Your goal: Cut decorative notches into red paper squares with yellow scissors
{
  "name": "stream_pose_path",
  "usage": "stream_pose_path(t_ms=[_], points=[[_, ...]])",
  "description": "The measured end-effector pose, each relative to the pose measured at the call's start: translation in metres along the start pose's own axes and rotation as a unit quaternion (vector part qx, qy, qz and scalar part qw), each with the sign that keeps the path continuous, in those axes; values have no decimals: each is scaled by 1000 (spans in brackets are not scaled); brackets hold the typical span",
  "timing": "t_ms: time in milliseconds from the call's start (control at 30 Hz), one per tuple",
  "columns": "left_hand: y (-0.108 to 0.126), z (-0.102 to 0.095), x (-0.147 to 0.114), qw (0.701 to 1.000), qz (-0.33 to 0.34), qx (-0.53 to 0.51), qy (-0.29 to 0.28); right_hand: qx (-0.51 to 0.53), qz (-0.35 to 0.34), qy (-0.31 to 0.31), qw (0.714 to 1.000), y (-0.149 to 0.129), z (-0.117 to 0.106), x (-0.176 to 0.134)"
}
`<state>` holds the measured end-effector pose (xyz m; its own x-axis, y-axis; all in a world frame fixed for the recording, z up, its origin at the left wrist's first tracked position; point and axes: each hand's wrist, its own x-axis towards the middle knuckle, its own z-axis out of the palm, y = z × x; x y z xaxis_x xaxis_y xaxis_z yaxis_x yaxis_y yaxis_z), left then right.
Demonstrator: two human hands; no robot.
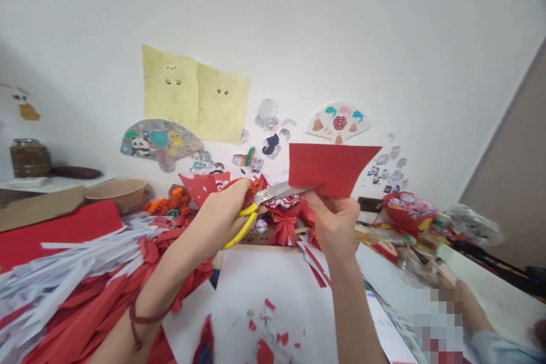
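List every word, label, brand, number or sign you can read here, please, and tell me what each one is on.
"囍", in red on the white fan on the wall.
Scissors: no brand readable.
Red paper in the right hand: no writing visible.
White sheet beside the right forearm: marks too small and blurred to read.

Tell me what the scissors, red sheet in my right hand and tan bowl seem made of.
Scissors: grey, metallic-looking blades, probably steel; the bright, evenly yellow handles look like smooth plastic.
Red sheet: likely matte paper or thin card, being thin, opaque and without gloss.
Tan bowl: perhaps plastic or ceramic; its plain, dull surface leaves that open.
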<state>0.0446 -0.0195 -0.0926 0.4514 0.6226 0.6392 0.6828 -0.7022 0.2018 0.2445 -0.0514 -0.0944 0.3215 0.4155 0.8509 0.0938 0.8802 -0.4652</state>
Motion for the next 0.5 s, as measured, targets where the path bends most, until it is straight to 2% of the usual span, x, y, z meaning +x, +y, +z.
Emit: stream_pose_path(t_ms=[167, 333, 500], points=[[2, -1, 1, 1000, -9, 9, -1, 0, 6, -9, 1000, -1, -1, 1], [1, 1, 3, 1000, -28, 1, 2, 23, 56, -36, 998, -5, -5, 4], [0, 4, 3, 999, -37, -26, 9, 39, 60, 0, 997, -7, -7, 7]])
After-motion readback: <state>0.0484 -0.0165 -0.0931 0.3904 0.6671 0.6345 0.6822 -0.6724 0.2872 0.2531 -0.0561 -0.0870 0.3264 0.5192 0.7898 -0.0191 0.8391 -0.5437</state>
